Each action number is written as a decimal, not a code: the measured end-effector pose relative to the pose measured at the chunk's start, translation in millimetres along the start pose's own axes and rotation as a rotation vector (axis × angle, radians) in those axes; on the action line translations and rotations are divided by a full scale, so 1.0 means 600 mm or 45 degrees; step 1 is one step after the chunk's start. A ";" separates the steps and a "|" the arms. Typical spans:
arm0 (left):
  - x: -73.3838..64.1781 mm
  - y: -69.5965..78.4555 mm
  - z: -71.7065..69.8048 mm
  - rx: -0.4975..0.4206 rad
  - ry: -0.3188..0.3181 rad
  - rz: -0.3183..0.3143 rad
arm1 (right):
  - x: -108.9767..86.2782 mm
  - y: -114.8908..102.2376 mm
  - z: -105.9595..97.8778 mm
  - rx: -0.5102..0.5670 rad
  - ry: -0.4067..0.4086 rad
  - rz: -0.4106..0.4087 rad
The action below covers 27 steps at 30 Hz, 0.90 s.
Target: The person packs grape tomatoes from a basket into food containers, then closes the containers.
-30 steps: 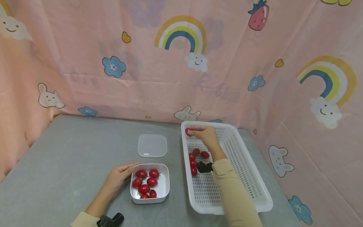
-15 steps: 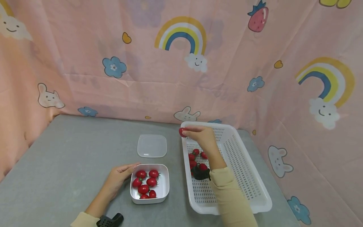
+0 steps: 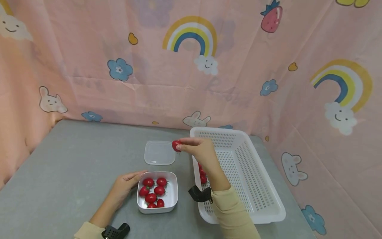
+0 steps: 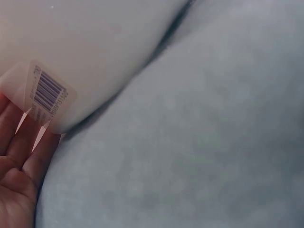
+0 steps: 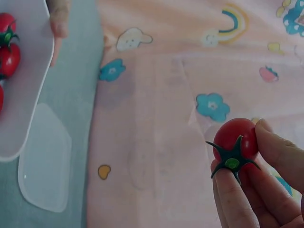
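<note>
My right hand pinches a red cherry tomato between thumb and fingers, off the left rim of the white basket. In the right wrist view the cherry tomato shows its green star-shaped calyx. My left hand rests against the left side of a small white box, fingers fairly straight. Several cherry tomatoes lie inside that box. In the left wrist view my fingers touch the box wall beside a barcode sticker.
A clear lid lies flat behind the box. The white perforated basket stands at right; some cherry tomatoes show along its left wall, others hidden by my right arm. A printed pink curtain hangs behind the grey table.
My right hand has carried the cherry tomato leftward out over the basket's rim, to beside the lid. My left hand and the white box have stayed in place.
</note>
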<state>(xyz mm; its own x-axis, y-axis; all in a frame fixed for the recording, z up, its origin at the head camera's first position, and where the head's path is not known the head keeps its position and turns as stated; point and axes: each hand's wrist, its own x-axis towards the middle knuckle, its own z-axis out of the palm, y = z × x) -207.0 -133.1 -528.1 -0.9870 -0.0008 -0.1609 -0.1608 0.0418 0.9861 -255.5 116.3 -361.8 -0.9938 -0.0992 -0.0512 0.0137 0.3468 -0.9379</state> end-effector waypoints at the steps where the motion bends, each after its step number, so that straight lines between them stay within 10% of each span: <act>1: 0.000 0.000 0.000 -0.002 -0.001 -0.001 | -0.002 -0.001 0.004 0.007 -0.006 -0.012; 27: -0.001 0.002 0.000 0.015 -0.011 -0.008 | -0.058 0.001 0.066 0.084 -0.016 -0.016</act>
<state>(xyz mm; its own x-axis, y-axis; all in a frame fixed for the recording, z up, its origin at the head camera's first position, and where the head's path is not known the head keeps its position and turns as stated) -206.3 -132.8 -527.0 -0.9858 0.0079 -0.1678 -0.1671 0.0534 0.9845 -216.5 83.3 -374.3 -0.9924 -0.1154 -0.0432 0.0088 0.2834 -0.9590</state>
